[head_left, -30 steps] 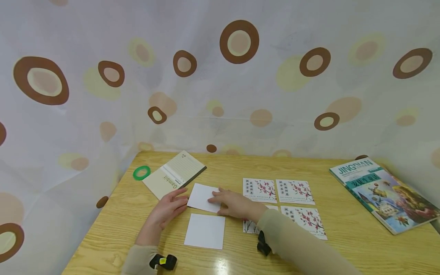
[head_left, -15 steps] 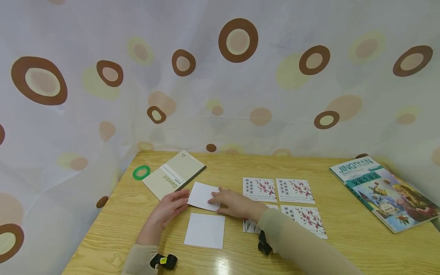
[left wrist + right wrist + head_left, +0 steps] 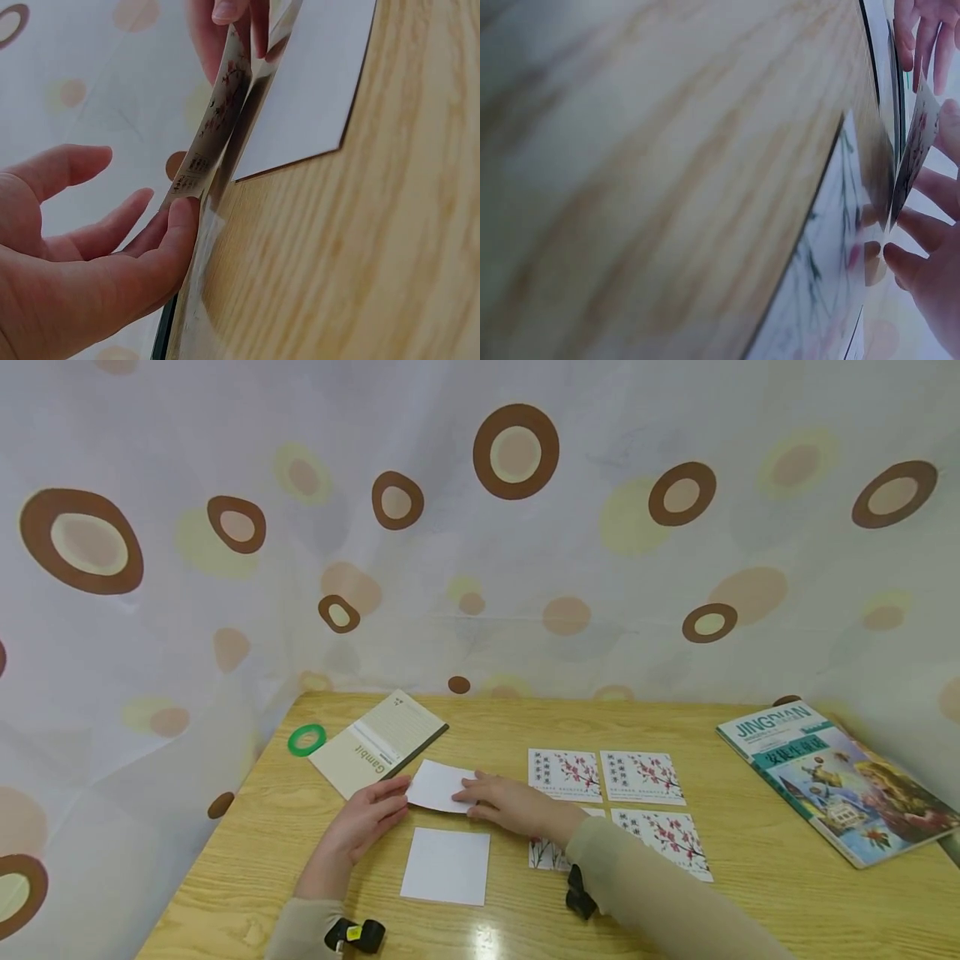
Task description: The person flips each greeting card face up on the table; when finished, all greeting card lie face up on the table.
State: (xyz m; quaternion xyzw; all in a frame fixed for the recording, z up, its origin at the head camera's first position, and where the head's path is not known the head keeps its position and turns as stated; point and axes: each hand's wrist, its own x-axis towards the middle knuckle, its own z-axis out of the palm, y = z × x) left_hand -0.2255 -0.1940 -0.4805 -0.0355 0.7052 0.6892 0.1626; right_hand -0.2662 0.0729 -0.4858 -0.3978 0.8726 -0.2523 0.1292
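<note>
My left hand (image 3: 358, 822) and my right hand (image 3: 516, 808) hold a square card (image 3: 435, 785) between them, blank white side up. Its printed underside shows red blossoms and dark characters in the left wrist view. The card bows slightly, its near edge raised over the table. At the left edge my left fingertips (image 3: 182, 214) pinch it, the other fingers loosely spread. From the right, my right fingers (image 3: 937, 191) lie over the white face, with the thumb at the near edge. A second blank-side-up card (image 3: 445, 867) lies flat just in front.
Several blossom-printed cards (image 3: 565, 775) lie face up in a grid at right, one partly hidden by my right arm. A notebook (image 3: 378, 743) and a green tape roll (image 3: 307, 740) lie at back left. A magazine (image 3: 840, 781) lies at far right on the wooden table (image 3: 705, 735).
The near edge of the held card has risen and the card bows more than before. Both hands stay nearly in place, and the view has shifted slightly.
</note>
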